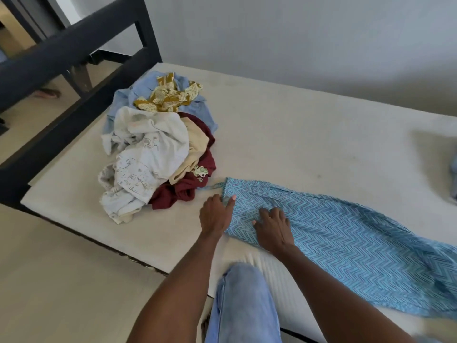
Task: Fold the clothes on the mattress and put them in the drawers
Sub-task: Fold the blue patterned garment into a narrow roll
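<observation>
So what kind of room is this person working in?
Most likely a bedroom. A bare mattress lies on a dark bed frame against a plain wall, with a pile of unfolded clothes heaped on it.

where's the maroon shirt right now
In the head view the maroon shirt lies at the near right edge of the clothes pile on the mattress, just beyond the left hand.
</observation>
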